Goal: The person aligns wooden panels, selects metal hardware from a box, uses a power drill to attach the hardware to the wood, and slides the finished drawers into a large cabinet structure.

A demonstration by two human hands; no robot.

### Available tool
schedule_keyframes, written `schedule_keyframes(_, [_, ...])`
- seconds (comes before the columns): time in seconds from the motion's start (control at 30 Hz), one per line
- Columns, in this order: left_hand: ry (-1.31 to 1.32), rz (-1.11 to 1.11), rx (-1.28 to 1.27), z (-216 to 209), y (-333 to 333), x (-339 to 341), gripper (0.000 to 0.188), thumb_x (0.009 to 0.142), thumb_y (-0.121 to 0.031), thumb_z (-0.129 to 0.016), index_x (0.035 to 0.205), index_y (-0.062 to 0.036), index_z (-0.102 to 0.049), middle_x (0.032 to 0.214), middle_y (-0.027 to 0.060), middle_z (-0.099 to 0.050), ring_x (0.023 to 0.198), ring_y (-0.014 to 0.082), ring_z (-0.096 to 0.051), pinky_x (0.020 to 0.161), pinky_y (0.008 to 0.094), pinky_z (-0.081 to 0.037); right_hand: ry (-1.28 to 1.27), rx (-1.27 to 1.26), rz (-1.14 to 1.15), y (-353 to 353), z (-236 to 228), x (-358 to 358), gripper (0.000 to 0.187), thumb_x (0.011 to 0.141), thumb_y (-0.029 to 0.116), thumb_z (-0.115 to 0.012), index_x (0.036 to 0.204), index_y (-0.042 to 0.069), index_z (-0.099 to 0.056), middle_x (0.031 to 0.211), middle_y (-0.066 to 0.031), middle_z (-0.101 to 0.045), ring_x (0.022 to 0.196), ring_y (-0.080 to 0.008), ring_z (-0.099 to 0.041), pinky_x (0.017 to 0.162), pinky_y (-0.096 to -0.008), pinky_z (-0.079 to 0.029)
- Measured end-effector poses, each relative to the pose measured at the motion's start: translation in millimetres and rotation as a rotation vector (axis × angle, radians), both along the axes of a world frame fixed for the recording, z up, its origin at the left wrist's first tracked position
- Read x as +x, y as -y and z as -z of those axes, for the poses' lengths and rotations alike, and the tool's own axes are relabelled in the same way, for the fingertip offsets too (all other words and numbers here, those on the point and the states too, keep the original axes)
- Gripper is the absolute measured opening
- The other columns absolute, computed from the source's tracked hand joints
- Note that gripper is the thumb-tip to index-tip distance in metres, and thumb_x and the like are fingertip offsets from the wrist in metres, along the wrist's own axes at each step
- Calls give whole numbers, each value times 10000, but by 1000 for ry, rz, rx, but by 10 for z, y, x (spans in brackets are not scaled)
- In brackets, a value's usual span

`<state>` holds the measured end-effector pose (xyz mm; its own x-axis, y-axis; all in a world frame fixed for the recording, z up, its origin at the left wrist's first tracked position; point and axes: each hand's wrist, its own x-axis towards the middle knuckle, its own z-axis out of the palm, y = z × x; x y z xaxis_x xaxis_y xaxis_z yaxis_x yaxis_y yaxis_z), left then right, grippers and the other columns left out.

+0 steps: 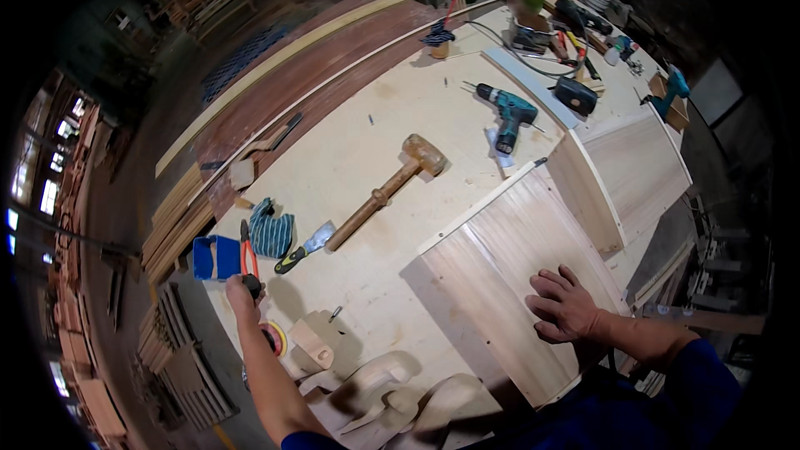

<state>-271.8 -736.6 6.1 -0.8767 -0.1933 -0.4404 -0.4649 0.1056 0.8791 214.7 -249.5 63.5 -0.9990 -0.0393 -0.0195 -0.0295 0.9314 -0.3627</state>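
Note:
My right hand [562,307] lies on a pale wooden panel [500,271], its fingers apart and slightly bent. A light strip with a few small dark holes runs along the panel's far edge. At the table's left edge my left hand [242,293] is closed on a small dark rounded object [252,285], whose kind I cannot make out. Right beside that hand are red-handled pliers [248,252], a blue bin [217,257] and a striped cloth [272,232]. A putty knife [304,248] lies a little to the right.
A wooden mallet [387,187] rests mid-table. Beyond it lies a teal cordless drill [507,115]. Curved wooden pieces [392,400] are heaped at the near edge. A second wooden box part [633,162] stands at the right. Long boards [308,37] lie past the far left edge.

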Motion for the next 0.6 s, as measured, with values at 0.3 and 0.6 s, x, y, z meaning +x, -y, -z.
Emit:
schedule_keyframes(0.3, [148, 548, 483, -898, -2076, 2346, 212, 961, -193, -439, 1009, -16, -546, 903, 173, -635, 589, 315, -658, 499, 372, -556, -51, -760, 136, 269, -95, -405, 488, 873, 222, -720, 1305, 36, -589, 1274, -170, -586, 1121, -289, -585, 939, -419, -481])
schedule_keyframes(0.6, [179, 663, 395, -1039, -2970, 3495, 284, 917, -164, -678, 1132, -41, -540, 901, 100, -650, 654, 190, -638, 549, 291, -515, 494, -1482, 306, 59, -272, -725, 206, 936, 89, -644, 1105, -29, -627, 843, -59, -684, 740, -113, -645, 672, -254, -532])
